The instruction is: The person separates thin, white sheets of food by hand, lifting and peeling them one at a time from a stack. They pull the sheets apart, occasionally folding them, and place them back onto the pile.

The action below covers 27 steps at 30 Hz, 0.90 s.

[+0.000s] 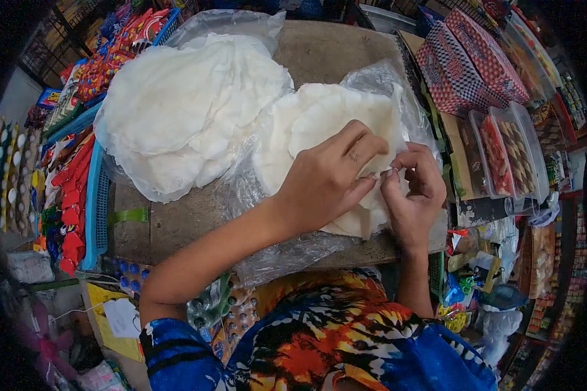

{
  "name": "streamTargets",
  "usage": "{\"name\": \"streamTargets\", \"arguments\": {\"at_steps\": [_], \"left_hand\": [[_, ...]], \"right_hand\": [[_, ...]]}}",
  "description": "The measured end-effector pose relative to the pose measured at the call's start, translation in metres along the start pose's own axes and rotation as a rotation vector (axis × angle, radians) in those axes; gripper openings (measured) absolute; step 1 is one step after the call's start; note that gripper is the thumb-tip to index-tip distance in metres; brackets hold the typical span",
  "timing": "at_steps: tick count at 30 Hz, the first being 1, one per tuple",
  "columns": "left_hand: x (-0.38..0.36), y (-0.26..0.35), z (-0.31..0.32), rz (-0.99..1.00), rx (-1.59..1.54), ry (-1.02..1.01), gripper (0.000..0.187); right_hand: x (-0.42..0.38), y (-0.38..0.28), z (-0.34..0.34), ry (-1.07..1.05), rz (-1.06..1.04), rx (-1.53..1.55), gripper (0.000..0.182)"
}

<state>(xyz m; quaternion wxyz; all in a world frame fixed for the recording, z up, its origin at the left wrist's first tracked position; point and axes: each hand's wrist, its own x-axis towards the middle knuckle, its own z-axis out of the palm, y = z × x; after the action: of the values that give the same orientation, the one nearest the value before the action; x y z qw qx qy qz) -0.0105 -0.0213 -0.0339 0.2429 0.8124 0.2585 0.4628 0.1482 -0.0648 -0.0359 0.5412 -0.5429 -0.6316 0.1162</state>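
A stack of thin, whitish round wrapper sheets [319,107] lies on crumpled clear plastic [287,251] at the middle right of the wooden table. My left hand [336,173] reaches over this stack, its thumb and fingers pinched at the sheets' right edge. Close beside it, my right hand [416,192] is closed too, thumb against bent index finger, on the edge of a wrapper. The fingertips of both hands nearly touch. A bigger, wider pile of the same wrapper sheets [176,107] rests to the left, also on plastic.
The wooden table [332,49] carries both piles. A blue basket [96,202] with red packets stands along its left side. To the right are red-and-white checkered boxes [466,62] and a clear plastic container [512,153] of snacks. Egg trays [13,173] sit far left.
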Motion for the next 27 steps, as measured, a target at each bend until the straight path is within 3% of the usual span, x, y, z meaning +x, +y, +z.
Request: {"name": "streamTargets", "arguments": {"at_steps": [9,15,18,23,25,27], "left_hand": [[-0.001,-0.007,-0.002,-0.003,-0.093,0.014,0.013],[0.002,-0.008,-0.001,-0.291,-0.332,0.088,0.015],[0.002,-0.010,0.002,-0.370,-0.458,0.078,0.017],[0.003,-0.006,-0.001,-0.527,-0.515,-0.038,0.014],[0.002,-0.004,0.001,-0.481,-0.551,-0.051,0.013],[0.001,-0.004,0.001,-0.435,-0.583,-0.062,0.013]], "right_hand": [[0.002,0.002,0.007,0.092,0.094,0.046,0.010],[0.001,0.016,-0.001,0.098,0.252,0.346,0.006],[-0.001,0.007,-0.005,0.006,0.304,0.257,0.009],[0.005,-0.014,0.003,0.076,0.274,0.451,0.032],[0.008,-0.016,0.001,0.046,0.255,0.363,0.040],[0.011,-0.010,-0.002,-0.114,0.256,0.194,0.031]]}}
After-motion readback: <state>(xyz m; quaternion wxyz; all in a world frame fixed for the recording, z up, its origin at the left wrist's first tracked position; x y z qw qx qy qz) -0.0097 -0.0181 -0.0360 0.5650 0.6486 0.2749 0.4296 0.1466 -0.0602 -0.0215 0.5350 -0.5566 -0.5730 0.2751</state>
